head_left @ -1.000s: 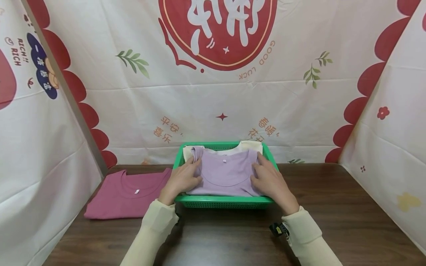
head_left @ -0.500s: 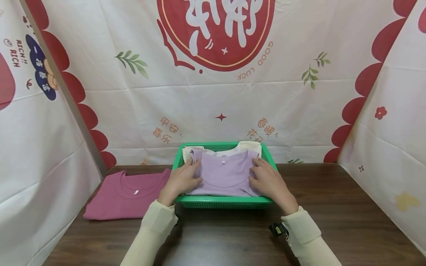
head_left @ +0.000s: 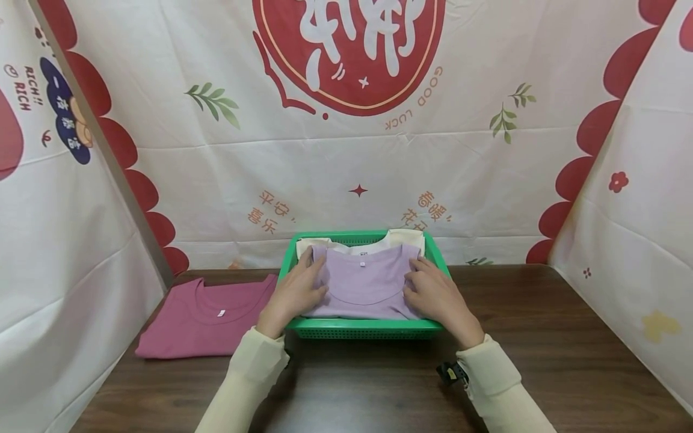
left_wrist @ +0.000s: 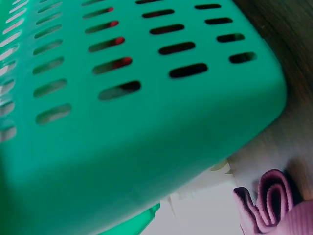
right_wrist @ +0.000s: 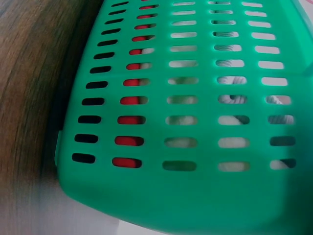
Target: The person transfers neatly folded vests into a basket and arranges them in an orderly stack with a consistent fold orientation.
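A folded lavender shirt [head_left: 364, 282] lies in a green plastic basket [head_left: 368, 325], its neckline and small label facing up. Cream and white cloth [head_left: 406, 239] shows beneath it at the back. My left hand [head_left: 295, 291] rests on the shirt's left side, fingers extended near the shoulder. On the opposite side my right hand [head_left: 435, 291] touches the right shoulder and edge with fairly straight fingers. Both wrist views show mainly the basket's slotted wall [left_wrist: 146, 122], and through the slots in the right wrist view red cloth [right_wrist: 129, 120] shows low down. Neither wrist view shows the hands.
Left of the basket, a folded dark pink shirt [head_left: 216, 319] lies on the brown wooden table [head_left: 363, 385]. Its rolled edge [left_wrist: 271, 200] appears in the left wrist view. A printed white cloth backdrop [head_left: 346, 156] hangs behind and at both sides.
The lavender shirt's left shoulder, earlier bunched by my left fingers, now lies flatter. My right hand has drawn slightly inward from the right shoulder's outer edge. The basket stays put.
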A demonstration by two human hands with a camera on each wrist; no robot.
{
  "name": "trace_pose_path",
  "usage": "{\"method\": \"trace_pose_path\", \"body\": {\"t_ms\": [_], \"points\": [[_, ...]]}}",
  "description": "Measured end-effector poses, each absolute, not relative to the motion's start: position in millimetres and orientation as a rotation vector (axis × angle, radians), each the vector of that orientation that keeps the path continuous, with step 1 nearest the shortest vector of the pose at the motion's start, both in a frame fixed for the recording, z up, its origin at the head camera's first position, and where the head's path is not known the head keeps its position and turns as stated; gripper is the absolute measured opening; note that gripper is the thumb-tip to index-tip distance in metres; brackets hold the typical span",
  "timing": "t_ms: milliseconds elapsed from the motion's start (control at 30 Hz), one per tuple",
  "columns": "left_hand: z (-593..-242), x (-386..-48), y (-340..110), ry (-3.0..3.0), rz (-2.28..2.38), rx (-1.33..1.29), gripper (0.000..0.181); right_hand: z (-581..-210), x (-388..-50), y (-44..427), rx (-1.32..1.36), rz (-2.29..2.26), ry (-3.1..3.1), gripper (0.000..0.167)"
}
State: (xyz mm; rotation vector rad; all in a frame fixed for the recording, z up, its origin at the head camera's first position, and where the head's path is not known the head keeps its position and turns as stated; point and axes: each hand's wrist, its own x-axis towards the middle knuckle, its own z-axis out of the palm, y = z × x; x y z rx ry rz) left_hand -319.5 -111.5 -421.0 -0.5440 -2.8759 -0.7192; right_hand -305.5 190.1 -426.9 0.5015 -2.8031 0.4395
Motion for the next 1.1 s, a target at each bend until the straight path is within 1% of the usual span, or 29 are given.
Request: {"method": "trace_pose_path", "body": {"t_ms": [200,367,533,1100], "points": [[-422.6,-318.6,-108.9,-2.832,-0.625,-0.576,0.056,-429.6,-305.7,190.9,0.489,0.443,-2.821,0.032],[-421.4,-318.3,-106.8,-2.771,-0.579,-0.614,0.05,-428.8,-305.2,190.3,0.479,0.443,-2.833,0.032],[-421.2,-320.3,-109.0,-2.801,-0.629,-0.649,0.044,-428.0,-304.9,189.9,0.473,0.442,-2.839,0.032],[-423.0,-320.7,-111.1,-2.886,-0.7,-0.609,0.041,-427.4,-302.8,189.9,0.472,0.462,-2.833,0.032]]}}
